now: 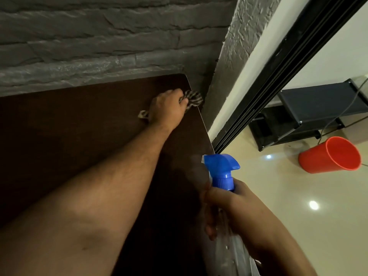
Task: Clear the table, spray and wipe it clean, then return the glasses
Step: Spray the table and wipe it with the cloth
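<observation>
Wiping is underway: the left hand [168, 105] presses a striped grey cloth [192, 97] at the dark brown wooden counter [69, 126]'s far right corner; the right hand [225, 208] is closed around a blue-capped clear spray bottle [222, 172] near that counter's right edge. Next, likely sweeping strokes back across.

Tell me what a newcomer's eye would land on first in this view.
Most striking is the clear plastic spray bottle with a bright blue trigger head, gripped in the right hand at the lower right, beside the table's edge. Next comes the left hand, reaching to the far right corner of the dark brown wooden table and pressing a striped cloth against it. Off to the right, a bright orange plastic bucket stands on the glossy cream floor.
</observation>
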`<action>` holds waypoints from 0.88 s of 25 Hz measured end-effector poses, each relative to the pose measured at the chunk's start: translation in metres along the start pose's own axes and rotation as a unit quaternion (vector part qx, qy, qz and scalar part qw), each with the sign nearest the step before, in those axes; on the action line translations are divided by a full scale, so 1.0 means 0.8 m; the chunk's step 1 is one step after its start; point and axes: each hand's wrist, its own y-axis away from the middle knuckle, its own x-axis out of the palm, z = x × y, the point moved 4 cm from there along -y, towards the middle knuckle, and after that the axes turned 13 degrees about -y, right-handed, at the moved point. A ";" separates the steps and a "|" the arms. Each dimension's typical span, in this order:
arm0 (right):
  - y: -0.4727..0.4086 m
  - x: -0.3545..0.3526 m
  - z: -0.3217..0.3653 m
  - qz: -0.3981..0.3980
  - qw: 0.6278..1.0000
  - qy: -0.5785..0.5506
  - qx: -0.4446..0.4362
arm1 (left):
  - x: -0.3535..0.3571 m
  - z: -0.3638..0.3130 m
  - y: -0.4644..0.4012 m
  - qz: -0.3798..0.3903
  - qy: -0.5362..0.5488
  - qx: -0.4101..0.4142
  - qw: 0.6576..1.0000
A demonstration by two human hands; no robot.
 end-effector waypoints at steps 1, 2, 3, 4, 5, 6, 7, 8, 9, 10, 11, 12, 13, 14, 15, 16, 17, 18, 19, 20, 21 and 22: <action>0.003 0.000 -0.004 0.002 1.000 0.002 -0.001 | 0.006 -0.022 0.006 0.010 0.009 0.013 1.000; 0.006 0.001 -0.008 0.007 1.000 0.004 0.001 | 0.011 -0.041 0.019 0.018 0.012 0.036 0.999; 0.009 0.003 -0.010 0.014 1.000 0.004 0.002 | 0.012 -0.056 0.036 0.022 0.015 0.060 0.998; 0.014 0.004 -0.011 0.020 1.000 0.002 0.003 | 0.011 -0.068 0.058 0.026 0.026 0.084 0.996; 0.018 0.005 -0.011 0.028 1.000 0.001 0.004 | 0.007 -0.078 0.082 0.031 0.044 0.112 0.992; 0.023 0.007 -0.010 0.036 0.999 0.001 0.004 | 0.003 -0.084 0.108 0.049 0.064 0.149 0.986; 0.027 0.008 -0.008 0.044 0.999 0.001 0.005 | 0.000 -0.087 0.135 0.075 0.080 0.193 0.975; 0.030 0.009 -0.007 0.050 0.999 0.000 0.010 | -0.005 -0.085 0.160 0.092 0.089 0.232 0.964; 0.032 0.008 -0.007 0.055 0.998 -0.003 0.014 | -0.009 -0.073 0.176 0.096 0.096 0.252 0.958; 0.034 0.006 -0.006 0.057 0.998 -0.004 0.017 | -0.013 -0.056 0.180 0.092 0.099 0.250 0.959; 0.036 0.001 -0.005 0.054 0.998 -0.005 0.016 | -0.015 -0.038 0.173 0.084 0.085 0.227 0.966; 0.036 -0.003 -0.006 0.047 0.999 -0.003 0.014 | -0.016 -0.020 0.159 0.073 0.064 0.188 0.977; 0.035 -0.011 -0.009 0.033 0.999 0.000 0.013 | -0.017 -0.007 0.139 0.052 0.045 0.143 0.987; 0.033 -0.019 -0.012 0.018 1.000 0.007 0.014 | -0.017 0.002 0.116 0.030 0.023 0.098 0.994; 0.031 -0.026 -0.016 0.004 1.000 0.011 0.017 | -0.016 0.003 0.094 0.013 0.003 0.065 0.998; 0.030 -0.032 -0.021 -0.009 1.000 0.008 0.021 | -0.014 -0.003 0.078 0.006 -0.010 0.045 0.999; 0.028 -0.037 -0.025 -0.019 1.000 0.002 0.023 | -0.010 -0.012 0.066 0.002 -0.015 0.035 0.999; 0.027 -0.041 -0.028 -0.026 0.999 -0.002 0.024 | -0.006 -0.024 0.061 0.003 -0.011 0.034 0.999; 0.028 -0.043 -0.031 -0.028 0.999 -0.003 0.026 | -0.002 -0.035 0.063 0.007 -0.003 0.040 0.999; 0.028 -0.043 -0.033 -0.026 0.999 -0.001 0.027 | 0.000 -0.045 0.068 0.009 0.004 0.054 0.998; 0.029 -0.042 -0.035 -0.023 0.999 0.001 0.026 | 0.002 -0.053 0.077 0.010 0.010 0.074 0.997; 0.031 -0.041 -0.036 -0.021 0.999 0.004 0.024 | 0.003 -0.060 0.089 0.012 0.014 0.094 0.995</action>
